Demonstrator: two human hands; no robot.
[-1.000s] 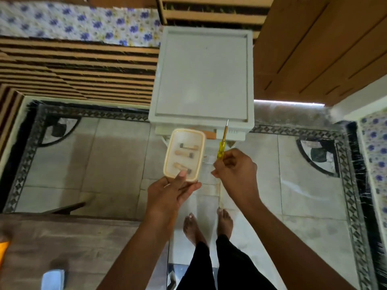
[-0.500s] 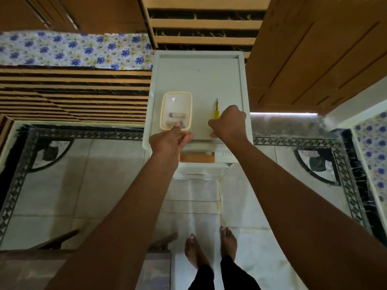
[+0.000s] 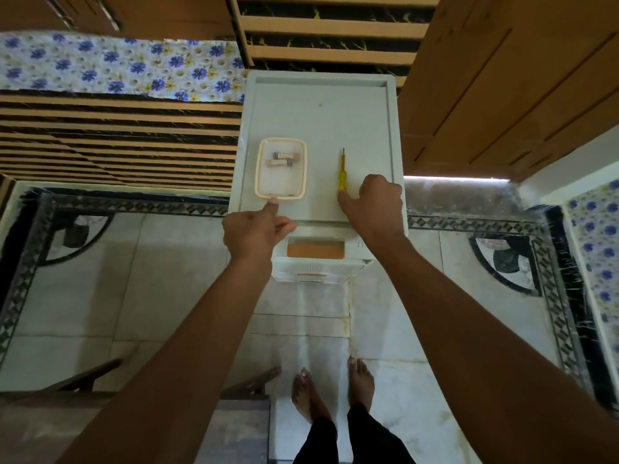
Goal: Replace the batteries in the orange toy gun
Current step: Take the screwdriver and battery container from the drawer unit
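Supplies staged: your left hand (image 3: 254, 234) touches the tub (image 3: 257, 169) of batteries (image 3: 281, 159) with a straight forefinger; your right hand (image 3: 375, 205), fingers curled, thumbs the screwdriver (image 3: 342, 174) on the cabinet (image 3: 335, 112). Fetching the unseen toy gun likely follows.

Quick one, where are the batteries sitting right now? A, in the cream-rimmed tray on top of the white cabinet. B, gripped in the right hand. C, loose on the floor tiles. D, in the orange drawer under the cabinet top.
A: the batteries lie inside the cream-rimmed tray, which rests on the white cabinet top, to the left of the yellow screwdriver.
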